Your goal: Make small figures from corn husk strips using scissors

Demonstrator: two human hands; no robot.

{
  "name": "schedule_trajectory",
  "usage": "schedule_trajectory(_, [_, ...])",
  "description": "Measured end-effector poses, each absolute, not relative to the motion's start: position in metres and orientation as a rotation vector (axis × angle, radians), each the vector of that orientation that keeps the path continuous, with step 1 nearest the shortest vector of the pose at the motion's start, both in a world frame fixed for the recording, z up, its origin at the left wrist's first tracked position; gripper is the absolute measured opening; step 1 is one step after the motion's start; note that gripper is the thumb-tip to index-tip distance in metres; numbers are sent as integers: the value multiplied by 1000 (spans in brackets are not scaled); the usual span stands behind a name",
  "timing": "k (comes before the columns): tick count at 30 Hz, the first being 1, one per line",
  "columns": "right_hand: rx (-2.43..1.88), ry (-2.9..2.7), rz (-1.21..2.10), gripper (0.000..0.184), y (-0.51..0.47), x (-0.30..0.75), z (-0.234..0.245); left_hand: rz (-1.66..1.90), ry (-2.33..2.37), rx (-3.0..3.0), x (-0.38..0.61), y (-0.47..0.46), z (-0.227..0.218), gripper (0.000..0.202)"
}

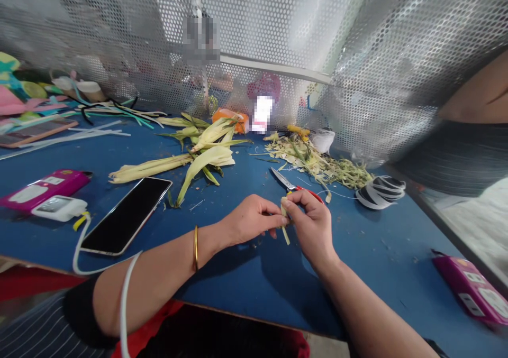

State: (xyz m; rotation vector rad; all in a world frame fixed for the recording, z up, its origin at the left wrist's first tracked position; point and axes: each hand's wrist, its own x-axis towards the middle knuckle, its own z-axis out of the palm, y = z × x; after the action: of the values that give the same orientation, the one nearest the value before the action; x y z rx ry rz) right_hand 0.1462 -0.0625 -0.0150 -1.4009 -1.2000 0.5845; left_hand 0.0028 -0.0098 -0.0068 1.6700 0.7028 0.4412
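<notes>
My left hand (250, 220) and my right hand (311, 223) meet above the blue table (246, 284), both pinching a thin pale strip of corn husk (284, 226) held upright between the fingertips. A gold bangle (195, 248) sits on my left wrist. Red-handled scissors (291, 183) lie just behind my right hand, blades pointing left. A bundle of whole corn husks (190, 159) lies further back on the left.
A pile of shredded husk (317, 162) and a striped roll (381, 191) lie at the right. A black phone (127, 215), a white charger with cable (59, 208) and a magenta box (43, 187) sit at left, another magenta box (472, 289) at right. Perforated metal screens (278, 35) enclose the table; a person's arm (480, 96) shows at right.
</notes>
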Motion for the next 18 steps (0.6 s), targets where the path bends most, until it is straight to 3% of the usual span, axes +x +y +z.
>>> schedule_trajectory(6, [-1350, -1226, 770, 17, -55, 155, -18, 528, 814, 1614, 4, -12, -4, 27])
schedule_trajectory(10, [-1363, -1268, 732, 20, -53, 161, -16, 689, 922, 1531, 3, -10, 1, 30])
schedule_trajectory(18, [-1391, -1260, 620, 20, -55, 157, -14, 658, 933, 1578, 2, -8, 0, 26])
